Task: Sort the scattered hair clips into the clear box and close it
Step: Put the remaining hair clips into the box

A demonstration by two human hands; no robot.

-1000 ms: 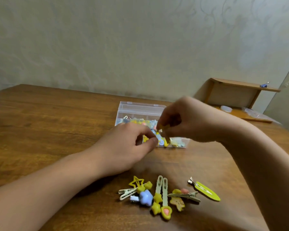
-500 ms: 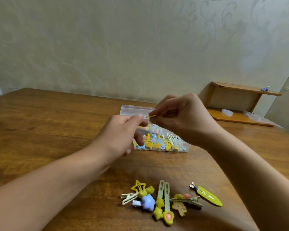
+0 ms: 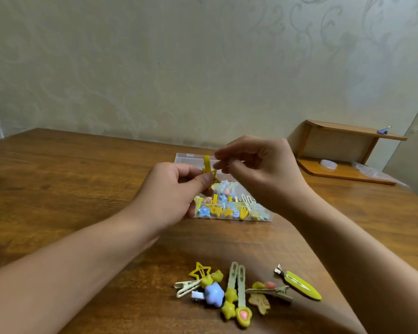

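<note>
My left hand (image 3: 174, 191) pinches a yellow star-shaped hair clip (image 3: 207, 166) and holds it upright above the clear box (image 3: 232, 218). My right hand (image 3: 258, 169) hovers with half-curled fingers, its thumb and forefinger tips right beside the clip's upper end; whether they touch it I cannot tell. The box stands open on the wooden table (image 3: 58, 179), with several yellow and blue clips inside. Near the front edge several loose clips lie in a cluster (image 3: 237, 292), among them a blue star clip (image 3: 214, 294) and a flat green-yellow clip (image 3: 302, 285).
A small wooden shelf unit (image 3: 336, 150) stands at the back right of the table, with a small white item under it. A patterned wall rises just behind the table.
The yellow clip has turned from lying level between both hands to standing upright in my left hand. My right hand's fingertips have eased off towards its top end.
</note>
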